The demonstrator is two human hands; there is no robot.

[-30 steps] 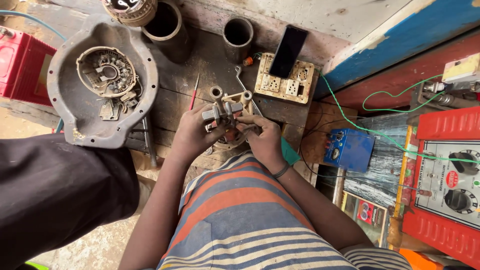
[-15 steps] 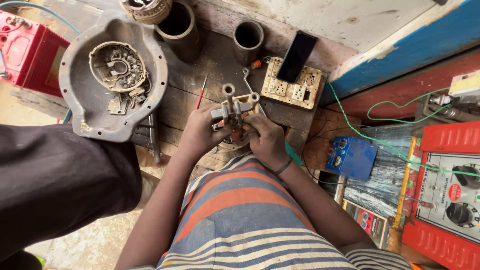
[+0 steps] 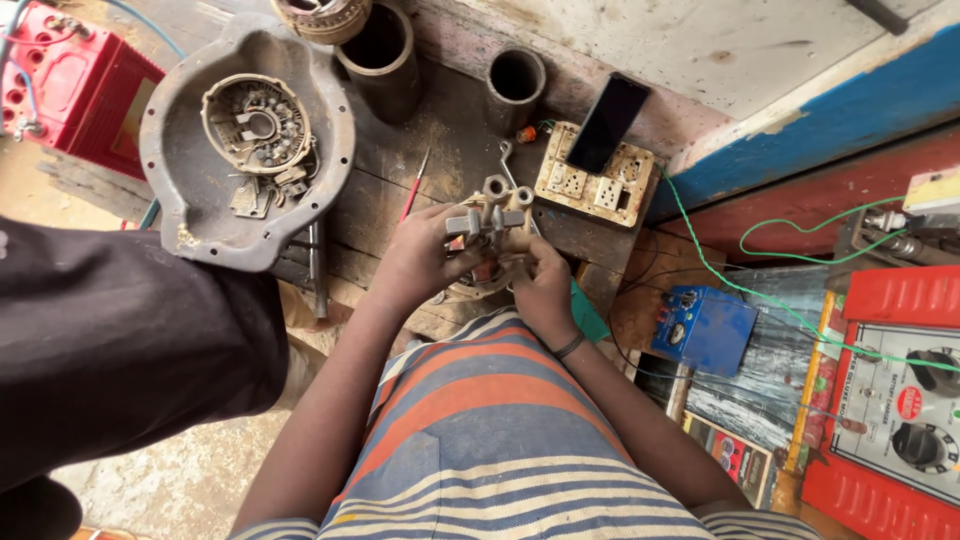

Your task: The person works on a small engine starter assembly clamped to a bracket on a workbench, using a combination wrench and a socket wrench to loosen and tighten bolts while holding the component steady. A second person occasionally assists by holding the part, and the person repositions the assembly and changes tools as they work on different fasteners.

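Metal part [image 3: 490,215] upright, lugs away, both hands

A worn wooden counter [image 3: 440,150] carries the clutter; at its left lies a round grey metal housing [image 3: 190,190] with small parts inside it; two dark metal cylinders [image 3: 385,60] stand along the back, the smaller [image 3: 515,85] to the right; a red-handled screwdriver [image 3: 414,187] lies near the middle; a wrench [image 3: 508,160] lies beside a beige socket board [image 3: 590,180], on which a dark phone [image 3: 608,122] leans.
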